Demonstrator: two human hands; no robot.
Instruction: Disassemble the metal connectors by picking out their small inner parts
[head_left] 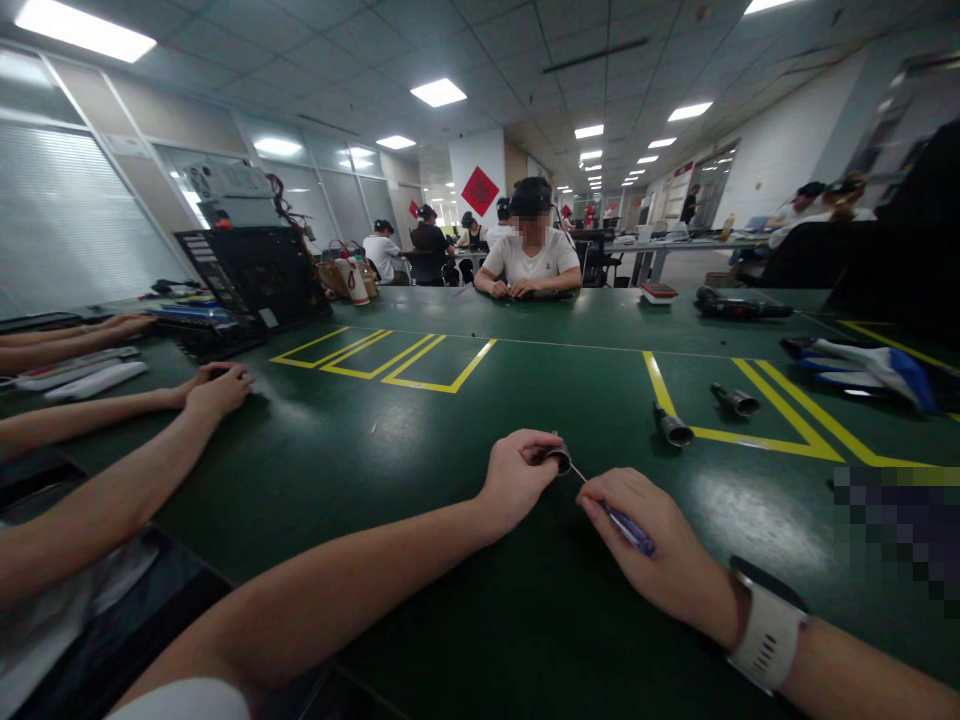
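Green table [420,450] open ahead; left hand [514,480] pinches metal socket [559,459], right hand [660,560] grips screwdriver [626,525].

dark green counter [420,440] with yellow line markings [390,362], blue-purple screwdriver handle [630,528], dark metal fitting [559,459], white wristband [769,640], blue and white gloves [862,368], red diamond sign [480,190]

Two loose metal sockets [673,427] [736,400] lie on the green worktop [420,440] by yellow tape lines [750,400] — a power drill [739,307] and blue-white gloves [862,365] sit farther back.
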